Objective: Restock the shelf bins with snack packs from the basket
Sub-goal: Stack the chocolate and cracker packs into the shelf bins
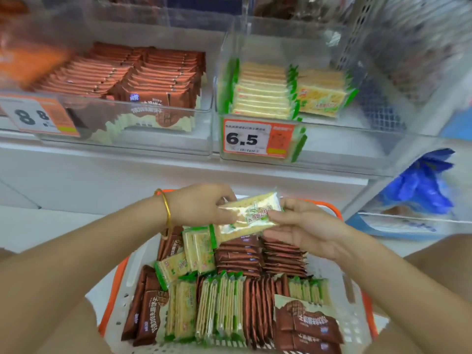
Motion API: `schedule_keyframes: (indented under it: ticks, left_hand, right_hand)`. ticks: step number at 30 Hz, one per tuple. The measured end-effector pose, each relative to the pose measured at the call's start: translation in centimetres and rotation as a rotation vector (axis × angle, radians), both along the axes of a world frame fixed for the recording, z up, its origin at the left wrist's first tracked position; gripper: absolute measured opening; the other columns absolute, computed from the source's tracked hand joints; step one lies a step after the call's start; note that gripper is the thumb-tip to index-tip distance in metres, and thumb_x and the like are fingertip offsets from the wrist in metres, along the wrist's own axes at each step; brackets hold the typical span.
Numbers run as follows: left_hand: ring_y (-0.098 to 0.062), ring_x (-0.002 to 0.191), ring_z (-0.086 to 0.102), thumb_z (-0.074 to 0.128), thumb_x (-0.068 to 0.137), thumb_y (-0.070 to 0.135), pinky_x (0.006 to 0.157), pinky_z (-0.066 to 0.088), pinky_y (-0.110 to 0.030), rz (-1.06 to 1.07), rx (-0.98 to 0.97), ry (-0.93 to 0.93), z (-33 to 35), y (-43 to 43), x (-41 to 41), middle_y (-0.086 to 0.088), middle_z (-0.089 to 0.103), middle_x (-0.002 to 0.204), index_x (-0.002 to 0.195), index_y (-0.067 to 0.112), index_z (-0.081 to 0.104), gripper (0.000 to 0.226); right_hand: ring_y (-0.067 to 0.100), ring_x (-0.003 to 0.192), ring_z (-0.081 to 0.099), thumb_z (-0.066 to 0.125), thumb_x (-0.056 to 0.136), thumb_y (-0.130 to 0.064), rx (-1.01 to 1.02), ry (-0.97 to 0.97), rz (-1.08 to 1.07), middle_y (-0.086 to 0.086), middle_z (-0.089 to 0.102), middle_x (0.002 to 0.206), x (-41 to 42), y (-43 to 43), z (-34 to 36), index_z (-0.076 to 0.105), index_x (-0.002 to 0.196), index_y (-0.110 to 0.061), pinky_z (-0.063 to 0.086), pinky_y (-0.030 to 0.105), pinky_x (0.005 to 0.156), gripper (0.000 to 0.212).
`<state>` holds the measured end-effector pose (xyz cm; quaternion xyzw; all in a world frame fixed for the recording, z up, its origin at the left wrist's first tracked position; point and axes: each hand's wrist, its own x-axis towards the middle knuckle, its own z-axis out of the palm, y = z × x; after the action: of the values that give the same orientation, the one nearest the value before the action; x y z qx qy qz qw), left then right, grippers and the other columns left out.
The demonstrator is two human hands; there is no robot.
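Observation:
A green-and-cream cracker pack [251,214] is held over the basket between both hands. My left hand [201,204] pinches its left end; my right hand [304,226] holds its right end with the thumb on top. Below them the white basket with an orange rim [357,320] holds several brown chocolate packs [240,254] and green cracker packs [219,305]. On the shelf above, a clear bin [344,146] tagged 6.5 holds green cracker packs [263,93]. A clear bin [163,144] to its left holds brown packs [143,75].
A blue plastic bag [421,182] sits low on the right, beside a perforated shelf upright [357,31]. More clear bins stand on the shelf above. A price tag [38,116] reading 8.8 hangs on the left bin's front.

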<state>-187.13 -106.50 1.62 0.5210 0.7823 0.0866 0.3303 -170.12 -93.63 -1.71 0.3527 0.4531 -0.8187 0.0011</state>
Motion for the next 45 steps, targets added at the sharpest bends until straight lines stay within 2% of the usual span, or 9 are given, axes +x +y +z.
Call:
schedule_keyframes:
  ticks: [3,7,9,12,17,27,31,40,45]
  left_hand:
    - [-0.025,0.095,0.063,0.068,0.084,0.026,0.083,0.052,-0.038,0.07,0.15,-0.16,1.6,1.3,2.0,-0.005,0.064,0.105,0.102,0.021,0.058,0.021]
    - [-0.005,0.082,0.052,0.064,0.087,0.026,0.065,0.038,-0.009,-0.084,0.293,0.064,4.4,3.1,3.9,0.009,0.056,0.095,0.112,0.015,0.059,0.027]
    - [-0.004,0.082,0.049,0.064,0.087,0.025,0.066,0.036,-0.013,-0.152,0.387,0.137,6.6,4.5,4.6,0.01,0.054,0.093,0.112,0.017,0.06,0.027]
    - [-0.01,0.084,0.049,0.066,0.085,0.024,0.066,0.033,-0.021,-0.165,0.558,0.25,9.7,6.8,5.4,0.008,0.053,0.089,0.113,0.015,0.061,0.03]
    - [-0.017,0.119,0.047,0.062,0.089,0.024,0.099,0.034,-0.023,0.175,0.866,0.259,11.7,10.5,3.7,-0.006,0.047,0.131,0.139,0.011,0.037,0.057]
    - [-0.026,0.128,0.039,0.012,0.077,0.046,0.104,0.028,-0.03,-0.095,0.253,0.455,7.8,14.0,-0.2,-0.018,0.047,0.135,0.128,0.005,0.051,0.076]
    - [-0.022,0.133,0.035,0.025,0.102,0.036,0.108,0.026,-0.027,-0.094,0.231,0.361,7.6,14.2,-0.3,-0.012,0.042,0.144,0.135,0.008,0.047,0.048]
    - [-0.026,0.118,0.044,0.013,0.083,0.048,0.103,0.031,-0.032,-0.103,0.246,0.344,7.0,14.5,-0.9,-0.012,0.055,0.124,0.117,0.005,0.058,0.071]
    - [-0.026,0.109,0.049,0.026,0.089,0.049,0.096,0.038,-0.034,-0.04,0.512,0.395,6.9,13.6,-0.8,-0.006,0.059,0.109,0.106,0.013,0.064,0.055]
  right_hand:
    - [0.021,0.089,0.068,0.065,0.084,-0.002,0.288,-0.039,-0.009,0.01,0.066,0.105,2.5,0.5,2.4,0.056,0.112,-0.006,0.058,0.032,0.081,0.029]
    - [0.014,0.115,0.049,0.076,0.078,-0.03,1.523,-0.193,0.143,-0.004,0.055,0.121,4.2,2.1,6.6,0.051,0.132,-0.018,0.036,0.026,0.099,0.06]
    - [0.017,0.116,0.051,0.073,0.079,-0.039,1.697,-0.132,0.292,-0.003,0.06,0.122,3.8,2.6,9.4,0.057,0.128,-0.022,0.039,0.034,0.099,0.054]
    - [0.014,0.099,0.054,0.072,0.079,-0.038,1.727,-0.151,0.389,-0.004,0.062,0.104,2.8,4.2,13.1,0.061,0.12,-0.021,0.041,0.028,0.082,0.046]
    - [0.013,0.087,0.049,0.078,0.076,-0.03,1.743,-0.168,0.018,-0.005,0.054,0.091,0.6,10.9,17.5,0.064,0.1,-0.016,0.035,0.025,0.072,0.031]
    - [0.028,0.115,0.05,0.071,0.083,-0.035,1.885,-0.651,0.321,0.004,0.059,0.12,-7.2,19.3,10.6,0.059,0.111,-0.023,0.037,0.038,0.092,0.033]
    - [0.031,0.115,0.047,0.069,0.084,-0.036,2.069,-0.64,0.374,0.007,0.054,0.118,-8.4,19.9,10.7,0.059,0.11,-0.02,0.04,0.04,0.089,0.032]
    - [0.034,0.1,0.054,0.075,0.08,-0.027,1.934,-0.555,0.377,0.014,0.052,0.111,-8.9,20.1,10.2,0.045,0.103,-0.01,0.046,0.041,0.079,0.041]
    - [0.035,0.103,0.054,0.071,0.084,-0.026,1.888,-0.54,0.313,0.015,0.05,0.118,-7.9,19.5,11.4,0.047,0.114,-0.007,0.048,0.042,0.084,0.043]
